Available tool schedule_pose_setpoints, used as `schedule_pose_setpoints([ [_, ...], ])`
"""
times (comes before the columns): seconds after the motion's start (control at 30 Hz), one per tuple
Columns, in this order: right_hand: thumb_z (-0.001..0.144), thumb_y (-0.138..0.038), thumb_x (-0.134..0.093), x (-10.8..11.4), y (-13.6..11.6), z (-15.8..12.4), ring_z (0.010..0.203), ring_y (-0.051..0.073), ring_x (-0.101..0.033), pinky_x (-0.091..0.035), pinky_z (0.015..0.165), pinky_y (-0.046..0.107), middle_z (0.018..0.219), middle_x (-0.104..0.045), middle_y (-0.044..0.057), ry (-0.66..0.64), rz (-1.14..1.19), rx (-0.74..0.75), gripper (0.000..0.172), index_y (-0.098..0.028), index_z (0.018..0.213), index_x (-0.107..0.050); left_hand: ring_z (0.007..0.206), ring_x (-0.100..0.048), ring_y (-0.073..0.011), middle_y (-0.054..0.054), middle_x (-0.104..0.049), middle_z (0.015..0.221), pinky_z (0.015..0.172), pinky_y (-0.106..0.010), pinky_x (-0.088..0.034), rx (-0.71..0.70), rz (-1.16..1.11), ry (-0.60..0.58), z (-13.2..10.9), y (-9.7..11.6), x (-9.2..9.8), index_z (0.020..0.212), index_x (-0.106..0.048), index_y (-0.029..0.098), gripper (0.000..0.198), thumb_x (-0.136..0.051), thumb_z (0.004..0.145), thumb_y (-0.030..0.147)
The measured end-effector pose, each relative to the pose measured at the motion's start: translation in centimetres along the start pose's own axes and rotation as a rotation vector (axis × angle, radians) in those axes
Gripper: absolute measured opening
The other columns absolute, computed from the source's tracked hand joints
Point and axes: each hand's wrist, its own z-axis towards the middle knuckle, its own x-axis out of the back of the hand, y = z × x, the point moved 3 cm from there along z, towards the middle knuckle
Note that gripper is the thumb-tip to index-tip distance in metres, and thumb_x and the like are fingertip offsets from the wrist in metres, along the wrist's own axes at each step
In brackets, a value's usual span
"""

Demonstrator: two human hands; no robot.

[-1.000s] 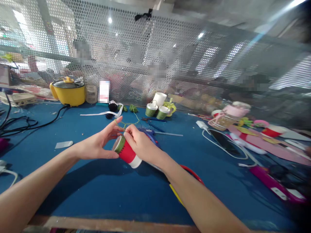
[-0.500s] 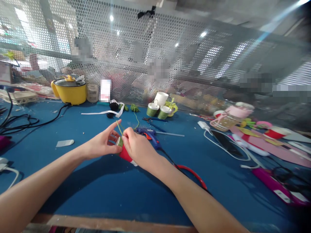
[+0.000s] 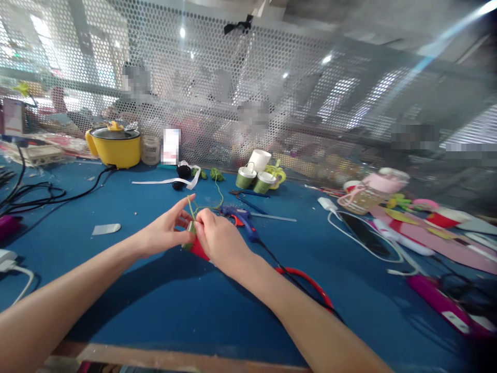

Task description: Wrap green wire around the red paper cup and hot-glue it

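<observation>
Between my hands, low over the blue table, is a small red and green piece (image 3: 199, 249) with a white rim. My left hand (image 3: 171, 228) holds its green end with the thumb, and the raised index finger has green yarn (image 3: 190, 206) looped over it. At the right side of the piece, my right hand (image 3: 217, 235) has its fingers pinched together on the yarn. The yarn runs back to a green yarn ball (image 3: 216, 174). Both palms partly hide the piece.
A blue glue gun (image 3: 243, 220) with a cord lies just beyond my right hand, with pliers (image 3: 248, 194) behind it. Small green and white cups (image 3: 245, 177), a yellow pot (image 3: 116, 148) and white ribbon (image 3: 155, 182) stand or lie farther back. A phone (image 3: 365, 234) is at right.
The view has shifted slightly. The held piece has tilted, with more of its green side showing below my left thumb and less of the red part visible.
</observation>
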Motion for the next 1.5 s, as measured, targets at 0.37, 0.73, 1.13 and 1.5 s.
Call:
schedule_pose_setpoints([
  [0.37, 0.088, -0.016, -0.039, -0.1, 0.5, 0.0, 0.071, 0.018, -0.054, -0.040, 0.066, 0.030, 0.079, -0.060, 0.007, 0.086, 0.178, 0.026, 0.011, -0.018, 0.081, -0.047, 0.083, -0.047, -0.0161, -0.002, -0.046, 0.091, 0.068, -0.030, -0.043, -0.011, -0.074, -0.026, 0.1, -0.2, 0.0, 0.141, -0.020, 0.022, 0.090, -0.061, 0.061, 0.015],
  [0.73, 0.077, -0.021, -0.053, 2.1, 2.4, 2.7, 0.058, 0.011, -0.048, -0.038, 0.057, 0.024, 0.063, -0.054, -0.003, 0.042, 0.786, -0.197, 0.011, -0.016, 0.067, -0.054, 0.092, -0.050, -0.0201, -0.005, -0.046, 0.100, 0.077, -0.036, -0.043, -0.108, -0.077, -0.164, -0.1, -0.5, -0.3, 0.144, -0.005, 0.027, 0.098, -0.064, 0.066, 0.018],
  [1.13, 0.069, -0.017, -0.066, 2.6, 0.8, 10.5, 0.055, 0.009, -0.056, -0.041, 0.049, 0.018, 0.059, -0.064, -0.001, -0.323, 0.565, -0.083, 0.008, -0.014, 0.062, -0.066, 0.096, -0.049, -0.0187, -0.003, -0.045, 0.104, 0.088, -0.040, -0.039, -0.162, -0.204, -0.325, -0.6, -0.5, -1.4, 0.144, -0.013, 0.032, 0.095, -0.068, 0.067, 0.016],
  [1.5, 0.068, -0.006, -0.058, 1.5, 11.9, 1.5, 0.053, 0.014, -0.054, -0.037, 0.051, 0.026, 0.043, -0.044, -0.002, 0.005, 0.169, -0.416, 0.037, -0.023, 0.042, -0.037, 0.090, -0.049, -0.0170, -0.003, -0.046, 0.103, 0.077, -0.032, -0.041, -0.208, -0.241, -0.135, -0.1, -0.3, -0.4, 0.143, 0.002, 0.040, 0.106, -0.070, 0.069, 0.020],
])
